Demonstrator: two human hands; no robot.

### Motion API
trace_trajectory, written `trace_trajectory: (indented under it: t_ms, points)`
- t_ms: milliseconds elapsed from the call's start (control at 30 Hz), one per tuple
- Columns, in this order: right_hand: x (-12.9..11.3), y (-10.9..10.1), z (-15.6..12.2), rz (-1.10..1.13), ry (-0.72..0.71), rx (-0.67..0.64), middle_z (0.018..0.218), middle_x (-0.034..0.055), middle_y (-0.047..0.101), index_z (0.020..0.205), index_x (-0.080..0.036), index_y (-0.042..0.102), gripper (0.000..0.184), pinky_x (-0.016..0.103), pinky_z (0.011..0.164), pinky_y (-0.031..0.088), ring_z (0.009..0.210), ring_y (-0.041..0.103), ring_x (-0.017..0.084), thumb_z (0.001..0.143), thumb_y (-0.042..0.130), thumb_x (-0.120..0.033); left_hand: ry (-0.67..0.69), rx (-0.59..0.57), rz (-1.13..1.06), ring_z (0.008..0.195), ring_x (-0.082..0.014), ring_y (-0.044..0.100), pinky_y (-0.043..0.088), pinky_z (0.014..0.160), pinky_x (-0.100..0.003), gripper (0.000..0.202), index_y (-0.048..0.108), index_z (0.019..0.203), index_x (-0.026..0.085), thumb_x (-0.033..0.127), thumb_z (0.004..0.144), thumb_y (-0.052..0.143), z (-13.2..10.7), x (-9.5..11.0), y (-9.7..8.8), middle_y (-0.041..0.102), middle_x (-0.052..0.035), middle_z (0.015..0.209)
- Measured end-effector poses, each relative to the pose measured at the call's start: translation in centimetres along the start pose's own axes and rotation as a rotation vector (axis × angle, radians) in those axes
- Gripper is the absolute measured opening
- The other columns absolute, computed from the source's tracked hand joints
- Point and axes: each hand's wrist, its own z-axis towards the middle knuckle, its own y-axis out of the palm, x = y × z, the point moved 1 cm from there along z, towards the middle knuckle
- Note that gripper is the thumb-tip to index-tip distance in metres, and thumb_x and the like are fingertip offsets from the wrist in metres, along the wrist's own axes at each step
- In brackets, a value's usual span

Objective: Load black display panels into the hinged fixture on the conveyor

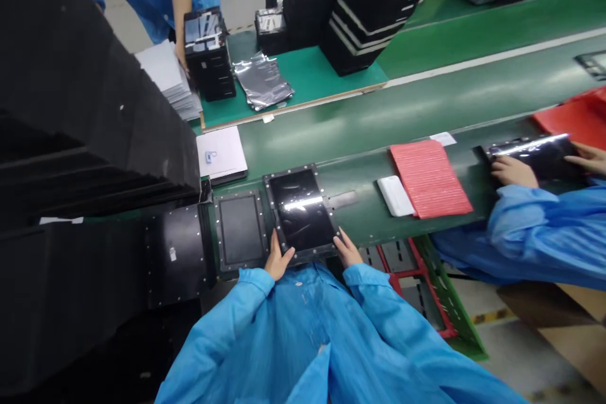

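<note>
Stacked black cases (350, 6), crumpled silver bags (262, 81), stacked white sheets (165, 79), a red ribbed mat (430, 178), green conveyor belt (360, 120)

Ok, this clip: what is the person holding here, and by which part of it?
The black-framed glossy panel, held at its near edge: left hand by the near left corner, right hand by the near right corner.

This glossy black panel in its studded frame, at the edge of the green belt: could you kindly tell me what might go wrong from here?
Bare fingers of the left hand and right hand sit at the glossy black panel, so they might smudge its shiny face. It also lies very close to the neighbouring dark framed panel, so the two frames could knock.
</note>
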Motion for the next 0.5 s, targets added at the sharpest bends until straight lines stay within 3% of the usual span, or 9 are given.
trace_trajectory:
  t_ms: [100, 200, 300, 400, 500]
  points:
    - [0.3, -0.5, 0.3, -0.042, -0.022, -0.097, 0.13, 0.0098, 0.059, 0.125, -0.02, 0.06, 0.08, 0.047, 0.111, 0.034, 0.126, 0.048, 0.032, 0.061, 0.068, -0.067, -0.023, 0.104, -0.067, 0.145, -0.0242, 0.017, 0.014, 0.12, -0.041, 0.085, 0.013, 0.149, 0.014, 0.047, 0.082, 0.053, -0.9, -1.1, 1.3, 0.019, -0.015, 0.157]
    - [-0.9, -0.5, 2.2, -0.1, -0.088, -0.254, 0.137, 0.0096, 0.052, 0.135, -0.02, 0.051, 0.084, 0.046, 0.112, 0.031, 0.131, 0.044, 0.03, 0.065, 0.065, -0.064, -0.022, 0.236, -0.055, 0.144, -0.0256, 0.02, 0.014, 0.12, -0.043, 0.085, 0.021, 0.147, 0.017, 0.039, 0.076, 0.061, 0.1, 0.6, 0.9, 0.025, -0.0123, 0.155]
    - [-4.1, 1.6, 7.2, -0.142, -0.13, -0.414, 0.144, 0.0081, 0.045, 0.141, -0.022, 0.042, 0.088, 0.045, 0.114, 0.028, 0.135, 0.038, 0.028, 0.066, 0.064, -0.061, -0.009, 0.383, -0.028, 0.144, -0.0249, 0.021, 0.015, 0.12, -0.039, 0.079, 0.03, 0.145, 0.017, 0.029, 0.073, 0.063, 4.9, 5.1, -1.1, 0.028, -0.01, 0.154]
    - [-8.5, 5.3, 13.3, -0.151, -0.193, -0.427, 0.148, 0.0077, 0.039, 0.142, -0.022, 0.04, 0.081, 0.042, 0.115, 0.025, 0.138, 0.034, 0.025, 0.073, 0.058, -0.06, -0.022, 0.485, -0.024, 0.142, -0.0209, 0.028, 0.019, 0.118, -0.035, 0.057, 0.04, 0.139, 0.016, 0.03, 0.085, 0.05, 10.6, 9.3, -3.8, 0.039, -0.0095, 0.149]
    - [-11.2, 8.3, 17.4, -0.119, -0.293, -0.41, 0.14, 0.0084, 0.048, 0.133, -0.021, 0.048, 0.067, 0.042, 0.113, 0.029, 0.132, 0.041, 0.024, 0.077, 0.053, -0.058, -0.061, 0.519, -0.022, 0.137, -0.0203, 0.037, 0.025, 0.116, -0.035, 0.051, 0.041, 0.138, 0.013, 0.031, 0.091, 0.043, 13.4, 10.8, -4.9, 0.046, -0.0122, 0.143]
